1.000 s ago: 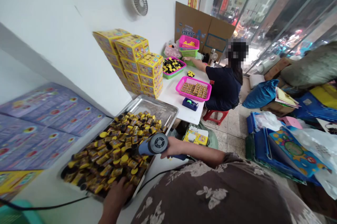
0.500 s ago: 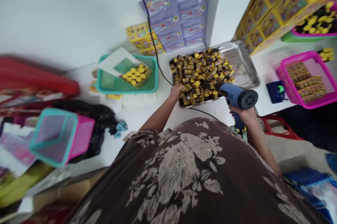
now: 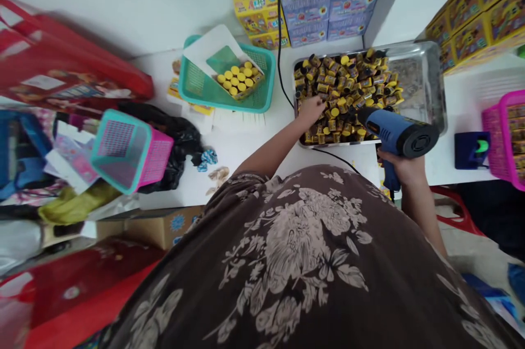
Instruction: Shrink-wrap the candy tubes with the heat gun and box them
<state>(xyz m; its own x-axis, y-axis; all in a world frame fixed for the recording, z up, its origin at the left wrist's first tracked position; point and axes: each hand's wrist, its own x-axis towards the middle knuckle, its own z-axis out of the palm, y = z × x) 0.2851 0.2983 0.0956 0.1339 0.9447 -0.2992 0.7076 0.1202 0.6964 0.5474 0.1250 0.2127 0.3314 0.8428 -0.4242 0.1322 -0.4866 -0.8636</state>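
My right hand is wrapped round the grip of a blue and black heat gun. The gun's nozzle points left, over a heap of small yellow-capped bottles. These lie jumbled in a shallow metal tray, piled in its left and middle parts. At the heap's left side, my left hand reaches in among the bottles with its fingers drawn together. What its fingertips hold, if anything, is too small to make out.
A teal basket left of the tray holds an open box of yellow-capped bottles. Purple cartons and yellow boxes stand behind. A black cable hangs beside the tray. A pink basket and dark blue tape dispenser are rightward.
The whole view has shifted, so the tray and baskets appear farther right and higher. My left hand has moved from the tray's near left edge farther into the heap. My right hand still grips the heat gun.
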